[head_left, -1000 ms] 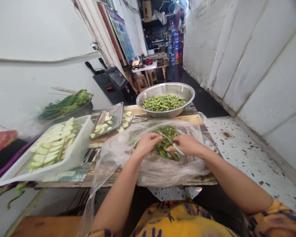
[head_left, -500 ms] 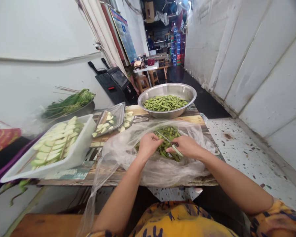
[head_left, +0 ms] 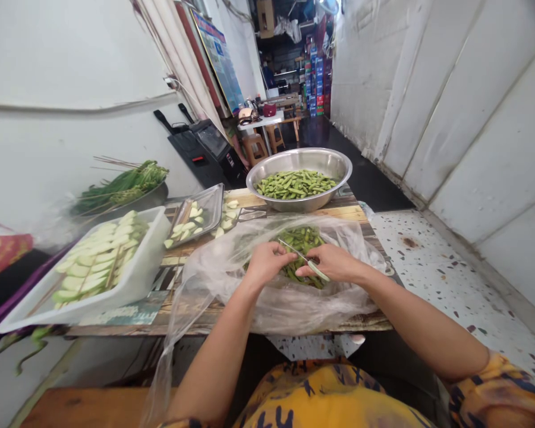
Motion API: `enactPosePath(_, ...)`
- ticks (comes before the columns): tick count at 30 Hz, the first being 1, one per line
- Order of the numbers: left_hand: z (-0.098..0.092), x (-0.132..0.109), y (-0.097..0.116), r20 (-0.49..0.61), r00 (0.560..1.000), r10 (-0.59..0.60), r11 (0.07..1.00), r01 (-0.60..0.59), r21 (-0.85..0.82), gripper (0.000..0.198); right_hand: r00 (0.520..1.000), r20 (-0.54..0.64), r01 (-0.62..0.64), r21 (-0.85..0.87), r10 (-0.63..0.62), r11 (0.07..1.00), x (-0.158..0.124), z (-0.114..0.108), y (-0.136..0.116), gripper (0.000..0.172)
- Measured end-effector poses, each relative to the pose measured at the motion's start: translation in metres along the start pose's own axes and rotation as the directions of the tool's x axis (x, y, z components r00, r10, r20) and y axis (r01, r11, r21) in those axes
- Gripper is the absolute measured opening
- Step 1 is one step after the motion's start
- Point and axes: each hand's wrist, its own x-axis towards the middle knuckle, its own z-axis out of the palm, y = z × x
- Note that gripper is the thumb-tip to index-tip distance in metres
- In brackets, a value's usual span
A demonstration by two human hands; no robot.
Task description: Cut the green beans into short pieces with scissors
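In my right hand (head_left: 333,262) is a pair of scissors (head_left: 312,266) with pale handles, its blades pointing up and left toward my other hand. The fingers of my left hand (head_left: 270,260) are pinched together near the blades; whatever they hold is too small to make out. Both hands are over an open clear plastic bag (head_left: 223,261), in which green bean pods (head_left: 304,241), like edamame, lie heaped. Just beyond the bag stands a wide metal bowl (head_left: 339,160) with more green pods (head_left: 296,184) in it.
A white plastic tub (head_left: 154,249) at the left holds skewered pale green slices. Behind it are a metal tray (head_left: 214,217) with cut pieces and a dark bowl of leafy greens (head_left: 134,184). The wooden table (head_left: 182,324) ends close to my body.
The scissors have turned slightly in my right hand, so more of the pale handle shows. My left hand stays pinched in nearly the same place. The whole view has shifted a little.
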Motion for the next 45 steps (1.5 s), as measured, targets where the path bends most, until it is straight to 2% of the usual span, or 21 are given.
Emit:
enactPosePath(5, -0.001, -0.005, -0.001, 0.150, 0.979, -0.139, 0.965, 0.168, -0.203, 0.030, 1.000, 0.010, -0.020, 0.015, 0.020, 1.000, -0.003, 0.001, -0.006, 0.049)
enactPosePath(7, -0.001, -0.008, 0.001, 0.236, 0.954, -0.182, 0.915, 0.253, -0.315, 0.030, 0.999, 0.027, -0.033, 0.066, 0.032, 0.997, -0.003, 0.002, -0.007, 0.050)
enactPosePath(9, -0.002, -0.010, 0.004, 0.262, 0.944, -0.200, 0.845, 0.302, -0.442, 0.030, 0.999, 0.016, -0.034, 0.121, 0.032, 0.992, -0.002, 0.002, -0.005, 0.051)
enactPosePath(12, -0.005, -0.011, 0.007, 0.210, 0.958, -0.196, 0.721, 0.286, -0.631, 0.034, 1.000, -0.003, -0.003, 0.165, 0.004, 0.986, 0.000, 0.001, -0.001, 0.053)
enactPosePath(16, -0.005, -0.007, 0.001, 0.108, 0.981, -0.161, 0.600, 0.184, -0.779, 0.037, 0.998, 0.007, 0.060, 0.235, -0.064, 0.970, -0.002, -0.001, -0.002, 0.053)
enactPosePath(20, 0.000, -0.001, -0.006, -0.024, 0.979, -0.201, 0.488, 0.079, -0.869, 0.034, 0.991, 0.116, 0.030, 0.305, -0.069, 0.952, -0.007, -0.004, -0.007, 0.052)
enactPosePath(22, 0.002, 0.001, -0.006, 0.000, 0.971, -0.239, 0.425, 0.105, -0.899, 0.030, 0.991, 0.121, 0.028, 0.269, -0.062, 0.963, -0.008, -0.004, -0.007, 0.051)
enactPosePath(25, 0.002, 0.002, -0.003, 0.071, 0.962, -0.265, 0.362, 0.168, -0.917, 0.023, 0.999, 0.029, 0.022, 0.168, -0.027, 0.986, -0.006, -0.005, -0.007, 0.051)
enactPosePath(28, 0.001, 0.001, -0.001, 0.046, 0.957, -0.287, 0.340, 0.147, -0.929, 0.013, 1.000, -0.009, 0.007, 0.112, -0.006, 0.994, -0.004, -0.005, -0.005, 0.051)
enactPosePath(31, 0.000, 0.001, -0.002, 0.022, 0.946, -0.324, 0.311, 0.128, -0.942, 0.006, 0.999, 0.031, 0.032, 0.120, -0.036, 0.992, -0.005, -0.004, -0.005, 0.050)
enactPosePath(36, 0.004, -0.002, -0.003, 0.096, 0.958, -0.271, 0.321, 0.184, -0.929, 0.009, 0.998, 0.056, 0.017, 0.186, -0.028, 0.982, -0.005, -0.002, -0.005, 0.052)
enactPosePath(41, 0.008, -0.006, -0.002, 0.063, 0.964, -0.259, 0.316, 0.146, -0.937, 0.012, 0.995, 0.095, -0.004, 0.245, -0.020, 0.969, -0.003, 0.001, -0.002, 0.051)
enactPosePath(45, 0.009, -0.010, 0.002, 0.140, 0.960, -0.242, 0.373, 0.226, -0.900, 0.017, 0.991, 0.129, 0.000, 0.299, -0.040, 0.954, -0.003, 0.002, 0.000, 0.051)
